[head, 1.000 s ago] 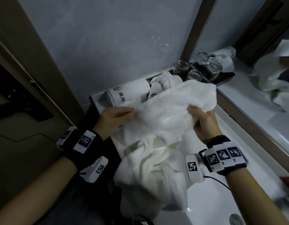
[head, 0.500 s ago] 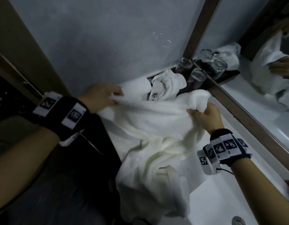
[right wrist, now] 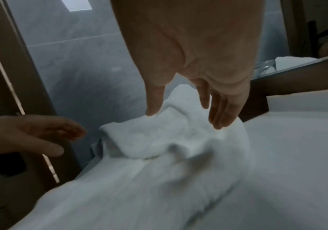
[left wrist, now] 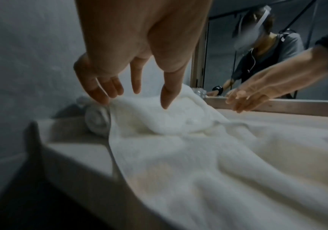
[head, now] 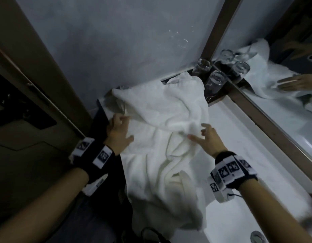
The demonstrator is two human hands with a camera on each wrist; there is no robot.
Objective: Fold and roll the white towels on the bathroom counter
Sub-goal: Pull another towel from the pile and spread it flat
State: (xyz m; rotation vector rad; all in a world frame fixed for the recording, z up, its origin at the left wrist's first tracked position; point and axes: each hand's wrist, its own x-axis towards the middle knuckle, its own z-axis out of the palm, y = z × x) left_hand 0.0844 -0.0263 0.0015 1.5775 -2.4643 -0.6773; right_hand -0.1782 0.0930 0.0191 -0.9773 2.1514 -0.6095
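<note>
Both hands — left (head: 118,135), right (head: 208,137) — hover with fingers spread, holding nothing. The towel (head: 162,142) lies rumpled on the desk (head: 242,137) — folding and rolling apparently remain.

Dim bathroom, low light, cool cast. Grey wall (head: 107,41) behind the counter (head: 239,137), faint ring marks high on it. White countertop runs along a mirror (head: 283,85) w/ brown wooden frame (head: 267,123). Dark tray (head: 220,98) in the far corner w/ clear glasses (head: 216,79) upright, doubled in the reflection. Brown door frame (head: 46,71) at left, dark panel beside it. Metal drain (head: 258,236) at near edge.
</note>
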